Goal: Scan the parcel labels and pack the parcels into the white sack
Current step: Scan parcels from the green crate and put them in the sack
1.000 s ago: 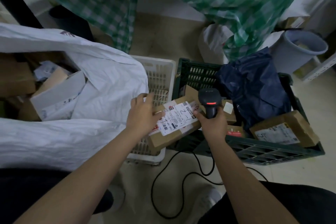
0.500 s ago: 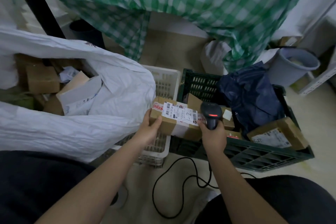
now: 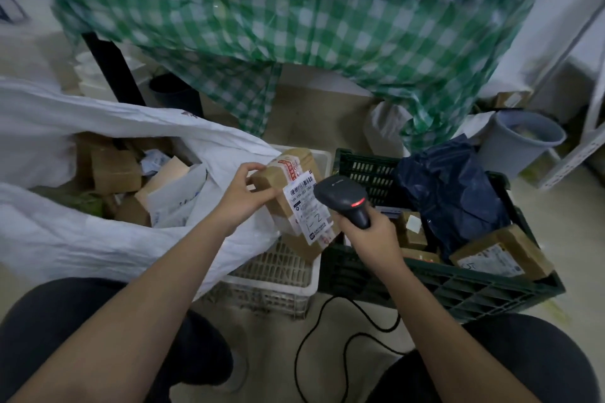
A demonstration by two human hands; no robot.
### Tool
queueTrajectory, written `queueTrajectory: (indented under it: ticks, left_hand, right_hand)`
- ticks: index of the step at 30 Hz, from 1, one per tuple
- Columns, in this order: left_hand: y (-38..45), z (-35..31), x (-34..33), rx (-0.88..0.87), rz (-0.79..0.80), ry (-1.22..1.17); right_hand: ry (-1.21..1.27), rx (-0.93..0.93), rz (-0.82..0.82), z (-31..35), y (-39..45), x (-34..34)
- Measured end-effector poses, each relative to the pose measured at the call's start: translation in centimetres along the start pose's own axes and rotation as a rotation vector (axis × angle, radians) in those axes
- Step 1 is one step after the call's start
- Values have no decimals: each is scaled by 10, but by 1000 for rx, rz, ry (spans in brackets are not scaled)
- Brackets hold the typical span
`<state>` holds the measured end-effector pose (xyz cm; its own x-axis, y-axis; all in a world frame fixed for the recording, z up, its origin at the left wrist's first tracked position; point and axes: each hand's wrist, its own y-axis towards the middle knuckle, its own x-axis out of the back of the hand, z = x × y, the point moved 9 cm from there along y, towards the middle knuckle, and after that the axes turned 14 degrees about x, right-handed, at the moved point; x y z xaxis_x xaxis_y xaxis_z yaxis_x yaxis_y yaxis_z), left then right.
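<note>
Parcel (image 3: 296,193) sits mid-frame above the white basket (image 3: 278,275), my left hand (image 3: 244,196) pinching its left edge; right hand (image 3: 368,235) clasps the scanner (image 3: 343,201) beside the label (image 3: 309,206); tilted label may misread; 1-handed pinch could drop it short of the white sack (image 3: 98,239).

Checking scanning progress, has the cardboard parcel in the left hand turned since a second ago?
Yes. The cardboard parcel has turned from lying flat to standing up over the white crate.

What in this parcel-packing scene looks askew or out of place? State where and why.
One cardboard parcel sits tilted on the green crate's front right corner, overhanging the rim rather than lying inside. A crumpled dark blue bag is heaped over the crate's other parcels. Otherwise nothing stands out.
</note>
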<state>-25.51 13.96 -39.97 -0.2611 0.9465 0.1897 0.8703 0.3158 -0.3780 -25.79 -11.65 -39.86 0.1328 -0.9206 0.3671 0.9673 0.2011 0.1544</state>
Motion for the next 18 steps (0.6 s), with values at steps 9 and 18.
queueTrajectory:
  ticks: [9, 18]
  left_hand:
    - [-11, 2, 39, 14, 21, -150]
    - [-17, 8, 48, 13, 5, -166]
  right_hand:
    - [-46, 59, 263, 34, -23, -36]
    - [-84, 170, 270, 46, -43, -39]
